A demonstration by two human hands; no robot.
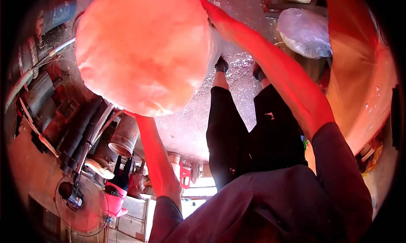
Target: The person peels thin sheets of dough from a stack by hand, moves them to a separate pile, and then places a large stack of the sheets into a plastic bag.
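A large round bundle (pixel 144 53) with a smooth, slightly wrinkled cover fills the upper left of the head view, tinted orange by red light. What is inside cannot be seen. My right hand (pixel 208 9) is pressed to its upper right side, with a finger or thumb at the edge and the others hidden. Below the bundle, my left hand (pixel 133 114) meets its lower edge, mostly covered by it. Both arms reach out, so the bundle is held between the hands. Beneath it lies the littered floor (pixel 190 133), near my feet.
A plastic-wrapped round bundle (pixel 305 31) stands at upper right, beside a large orange sheet-like surface (pixel 359 78). To the left are a blue bucket (pixel 61 15), a pale curved pipe (pixel 55 51), a metal cylinder (pixel 123 138) and a standing fan (pixel 81 204). A person in pink (pixel 116 198) is behind.
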